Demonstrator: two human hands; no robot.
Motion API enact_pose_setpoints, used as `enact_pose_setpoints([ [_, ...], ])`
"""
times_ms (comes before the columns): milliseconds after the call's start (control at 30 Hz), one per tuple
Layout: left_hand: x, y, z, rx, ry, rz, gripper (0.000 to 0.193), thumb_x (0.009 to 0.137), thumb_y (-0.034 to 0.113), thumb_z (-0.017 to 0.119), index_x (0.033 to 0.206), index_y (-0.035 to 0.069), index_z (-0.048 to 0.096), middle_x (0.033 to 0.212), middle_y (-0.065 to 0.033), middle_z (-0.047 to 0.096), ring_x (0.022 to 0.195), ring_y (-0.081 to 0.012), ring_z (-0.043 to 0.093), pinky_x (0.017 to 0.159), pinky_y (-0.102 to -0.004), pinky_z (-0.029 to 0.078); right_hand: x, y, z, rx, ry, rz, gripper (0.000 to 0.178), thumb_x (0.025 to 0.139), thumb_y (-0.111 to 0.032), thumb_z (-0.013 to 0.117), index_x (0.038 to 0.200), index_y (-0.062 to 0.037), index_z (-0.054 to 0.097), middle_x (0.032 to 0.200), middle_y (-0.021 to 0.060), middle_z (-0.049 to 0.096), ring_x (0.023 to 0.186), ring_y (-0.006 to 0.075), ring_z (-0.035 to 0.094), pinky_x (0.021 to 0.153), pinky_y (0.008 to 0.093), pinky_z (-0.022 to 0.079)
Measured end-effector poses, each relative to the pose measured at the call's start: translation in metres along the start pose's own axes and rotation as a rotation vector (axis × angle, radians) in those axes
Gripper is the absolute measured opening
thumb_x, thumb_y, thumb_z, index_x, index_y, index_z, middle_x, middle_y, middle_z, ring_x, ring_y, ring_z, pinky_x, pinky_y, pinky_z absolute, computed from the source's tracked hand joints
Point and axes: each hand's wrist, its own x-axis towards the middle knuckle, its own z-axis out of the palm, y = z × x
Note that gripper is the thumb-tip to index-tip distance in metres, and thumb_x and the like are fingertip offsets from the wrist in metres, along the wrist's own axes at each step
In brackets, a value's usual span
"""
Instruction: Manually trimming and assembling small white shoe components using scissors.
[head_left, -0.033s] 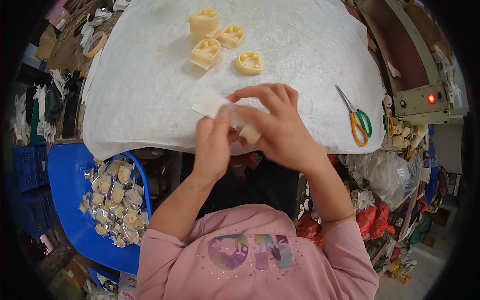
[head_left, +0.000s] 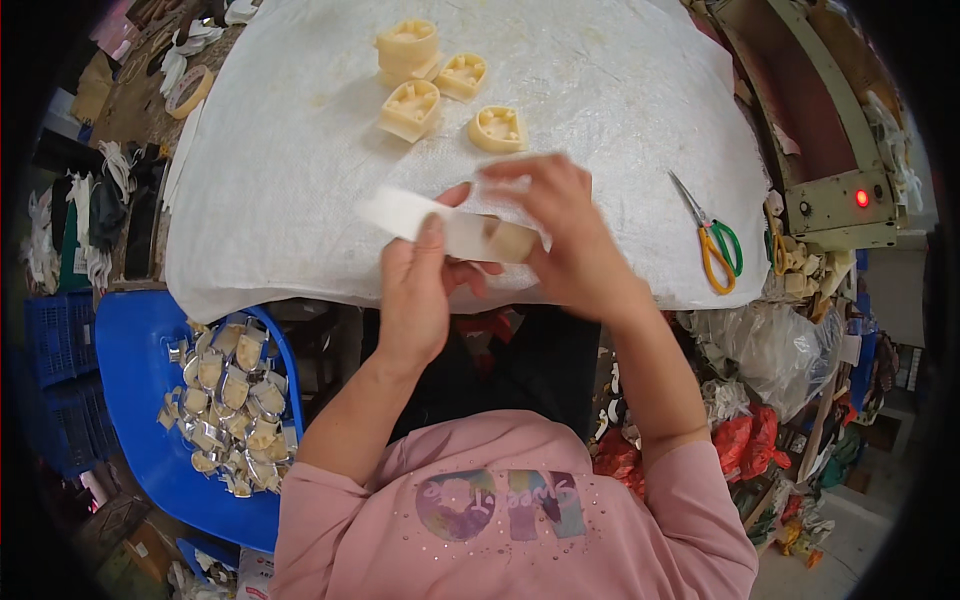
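Nearest you, at the lower left of the frame, beige-and-silver pieces (head_left: 235, 385) lie heaped in a blue plastic container (head_left: 135, 390). Mid-frame, your left hand (head_left: 412, 305) pinches a white strip (head_left: 462, 237) about its middle, thumb on top and fingers beneath, over the near edge of the white-covered table (head_left: 300, 200). The strip's long axis runs nearly across the picture, its left end a little higher; a beige section (head_left: 512, 243) forms the right end, lying right of your left-hand grip and nearer your right hand (head_left: 560, 225). That hand's fingers are blurred and spread above this end; you cannot tell whether its thumb touches it. Beyond, scissors (head_left: 712, 240) lie right of centre, and cream D-shaped pieces (head_left: 498, 128) sit at upper centre, one group stacked.
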Motion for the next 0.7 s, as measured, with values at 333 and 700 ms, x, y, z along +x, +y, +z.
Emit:
enact_pose_setpoints([
  [333, 0.003, 0.007, -0.016, -0.098, 0.064, 0.105, 0.046, 0.102, 0.024, 0.028, 0.135, -0.007, 0.036, 0.093, -0.014, 0.061, 0.075, -0.0148, 0.058, 0.063, -0.0266, 0.049, 0.021, 0.088, 0.038, -0.156, 0.065, 0.464, 0.057, 0.07, -0.003, 0.066, 0.124, -0.0138, 0.054, 0.126, 0.0092, 0.055, 0.119, 0.0255, 0.044, 0.099, 0.0428, 0.023],
  [700, 0.001, 0.0, -0.014, -0.067, 0.029, 0.126, 0.047, 0.102, 0.025, 0.026, 0.133, -0.007, 0.038, 0.094, -0.0157, 0.062, 0.076, -0.0174, 0.06, 0.064, -0.0294, 0.05, -0.012, 0.064, 0.008, -0.468, 0.44, 0.226, 0.037, 0.068, -0.019, 0.068, 0.104, -0.0141, 0.062, 0.085, 0.0032, 0.056, 0.089, 0.0231, 0.05, 0.087, 0.0459, 0.025],
])
